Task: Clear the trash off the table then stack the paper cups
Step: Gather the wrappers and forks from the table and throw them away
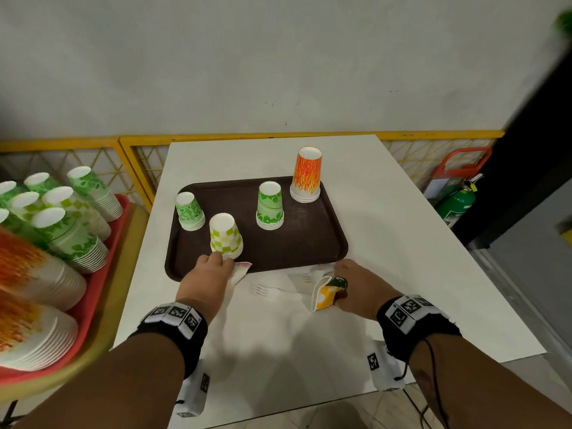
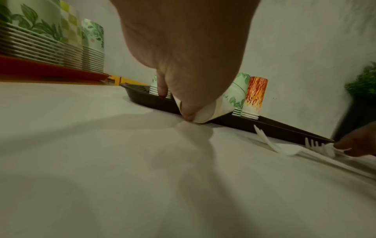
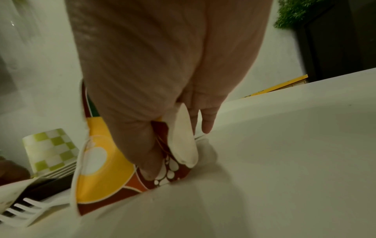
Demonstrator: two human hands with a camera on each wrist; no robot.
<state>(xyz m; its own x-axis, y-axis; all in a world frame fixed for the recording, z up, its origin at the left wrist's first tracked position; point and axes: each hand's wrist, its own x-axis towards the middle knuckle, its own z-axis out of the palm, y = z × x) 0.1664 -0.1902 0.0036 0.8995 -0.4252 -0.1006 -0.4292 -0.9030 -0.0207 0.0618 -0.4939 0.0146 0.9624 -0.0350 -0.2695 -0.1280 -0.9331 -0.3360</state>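
Note:
On the white table (image 1: pixel 387 243) lies a brown tray (image 1: pixel 294 243) with four upside-down cup stacks: dark green (image 1: pixel 189 212), checkered lime (image 1: pixel 225 236), leaf green (image 1: pixel 270 205), tall orange (image 1: pixel 305 174). My left hand (image 1: pixel 210 274) pinches a crumpled white paper scrap (image 2: pixel 205 112) at the tray's near edge. My right hand (image 1: pixel 356 283) grips a folded yellow and brown paper plate (image 3: pixel 101 169) together with a white plastic spoon (image 3: pixel 183 136). White plastic forks (image 1: pixel 260 289) and a napkin (image 1: pixel 305 278) lie on the table between my hands.
A red tray (image 1: pixel 102 258) at the left carries several tall stacks of paper cups and plates on a yellow table. Behind runs a yellow mesh fence (image 1: pixel 139 162) and a white wall. A green extinguisher (image 1: pixel 456 202) stands at the right.

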